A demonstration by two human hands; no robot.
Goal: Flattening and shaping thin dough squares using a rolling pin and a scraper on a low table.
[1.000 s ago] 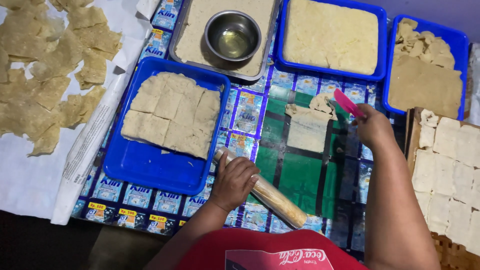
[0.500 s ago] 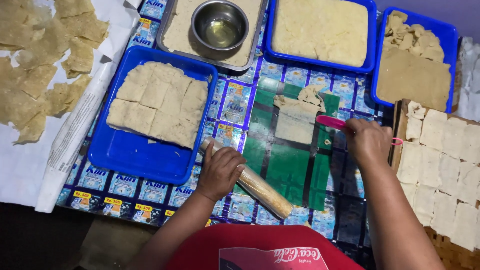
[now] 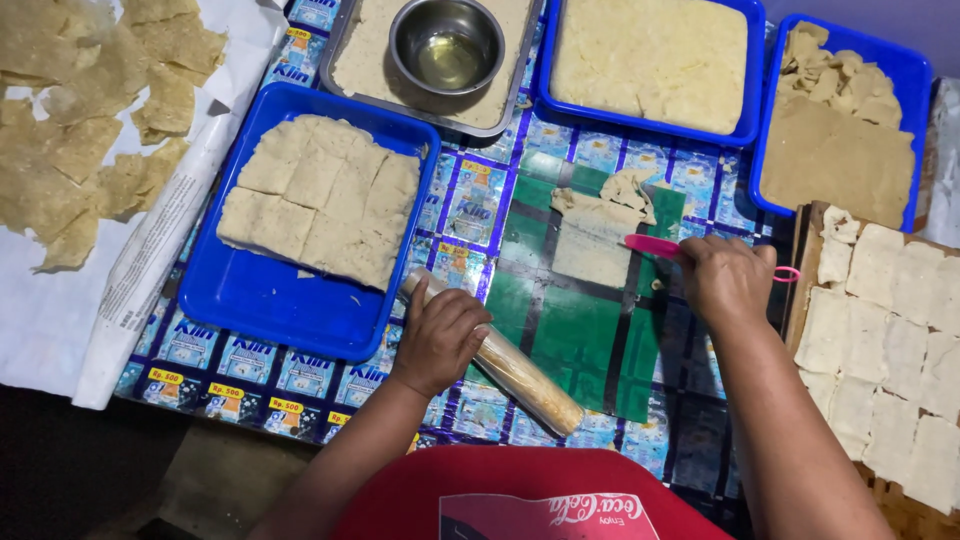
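Overhead view of a work surface covered in patterned blue and green plastic sheeting. At lower centre, the left hand rests palm-down on a pale wooden rolling pin, fingers curled loosely over it; the pin lies diagonally, running from beside the blue tray toward the lower middle of the frame. At centre right, the right hand is closed around a pink plastic cutter, whose tip touches the right edge of a thin, flattened sheet of pale dough lying on the green part of the sheeting. Left of centre, a blue rectangular plastic tray holds a slab of dough scored into squares. Along the top edge stand a metal tray with a small steel bowl of clear liquid, a second blue tray filled with pale dough, and a third blue tray of brownish dough and scraps. At right, cut dough squares lie in rows on a board. At upper left, irregular thin dough pieces are spread on white paper.
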